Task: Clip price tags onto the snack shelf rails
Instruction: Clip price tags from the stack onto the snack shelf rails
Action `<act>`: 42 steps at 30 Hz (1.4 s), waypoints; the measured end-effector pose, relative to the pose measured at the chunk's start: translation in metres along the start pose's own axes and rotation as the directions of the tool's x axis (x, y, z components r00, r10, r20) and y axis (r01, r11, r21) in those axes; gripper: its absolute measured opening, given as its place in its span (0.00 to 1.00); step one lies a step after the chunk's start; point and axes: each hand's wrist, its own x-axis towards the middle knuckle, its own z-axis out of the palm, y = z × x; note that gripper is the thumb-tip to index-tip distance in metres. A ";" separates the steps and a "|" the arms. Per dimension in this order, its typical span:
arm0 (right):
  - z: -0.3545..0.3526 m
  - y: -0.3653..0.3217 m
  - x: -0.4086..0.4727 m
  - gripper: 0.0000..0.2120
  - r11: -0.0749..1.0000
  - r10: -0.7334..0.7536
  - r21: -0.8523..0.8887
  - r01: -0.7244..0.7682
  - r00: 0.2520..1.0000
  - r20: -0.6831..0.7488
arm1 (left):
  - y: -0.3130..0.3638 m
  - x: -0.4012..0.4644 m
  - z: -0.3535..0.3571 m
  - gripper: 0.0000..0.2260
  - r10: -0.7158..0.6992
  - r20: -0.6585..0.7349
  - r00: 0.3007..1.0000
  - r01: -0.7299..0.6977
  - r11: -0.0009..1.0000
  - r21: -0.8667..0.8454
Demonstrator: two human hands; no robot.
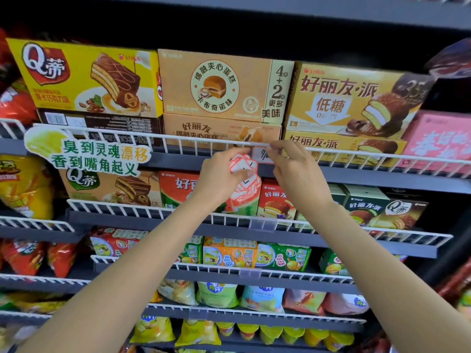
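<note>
Both my arms reach up to the top white wire rail (127,135) of the snack shelf. My left hand (219,171) is shut on a fanned stack of red-and-white price tags (246,179), held just below the rail. My right hand (293,161) pinches a clear tag holder with one price tag (262,154) in it, right at the rail in front of the tan cake boxes. The fingertips of both hands meet at that holder. Part of the tag is hidden by my fingers.
Snack boxes fill the top two shelves, with bags and packs below. A green-and-yellow promo sign (84,154) hangs at the left of the top rail. Empty clear tag holders sit on the second rail (262,224) and third rail (249,273).
</note>
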 end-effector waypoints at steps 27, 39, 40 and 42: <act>-0.025 -0.027 0.013 0.14 0.915 0.247 0.289 -0.282 0.957 0.154 | -0.001 -0.003 -0.008 0.11 -0.117 -0.132 0.984 0.077 0.958 -0.276; -0.016 -0.153 0.057 0.08 0.514 0.177 0.722 -0.463 0.881 0.439 | -0.069 -0.048 -0.113 0.03 -0.206 -0.087 0.975 0.139 0.864 -0.484; -0.012 -0.169 0.064 0.08 0.510 0.175 0.725 -0.464 0.881 0.440 | -0.079 -0.052 -0.127 0.05 -0.207 -0.089 0.974 0.140 0.866 -0.480; -0.002 -0.207 0.078 0.08 0.521 0.169 0.722 -0.454 0.885 0.435 | -0.102 -0.060 -0.158 0.05 -0.206 -0.105 0.973 0.133 0.871 -0.473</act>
